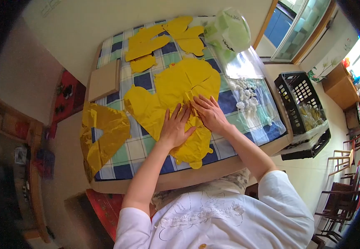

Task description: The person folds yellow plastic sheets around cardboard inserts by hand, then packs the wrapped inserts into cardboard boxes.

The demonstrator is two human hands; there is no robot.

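Observation:
A large flat yellow foil sheet (180, 81), shaped like an uninflated balloon with rounded lobes and small tabs, lies on the checked cloth in front of me. My left hand (175, 128) rests palm down on its lower part, fingers stretched out and thumb apart. Just to the right, my right hand (211, 116) also lies on the foil, its fingers extended near a folded strip at the middle. The two sets of fingertips almost meet. Whatever is under the right palm is hidden.
More yellow foil pieces (148, 45) lie at the back. A tan board (104, 81) and gold translucent film (101, 143) are on the left. On the right are a clear bag with white pieces (248, 97), a green-white plastic bag (228, 31) and a black crate (298, 99).

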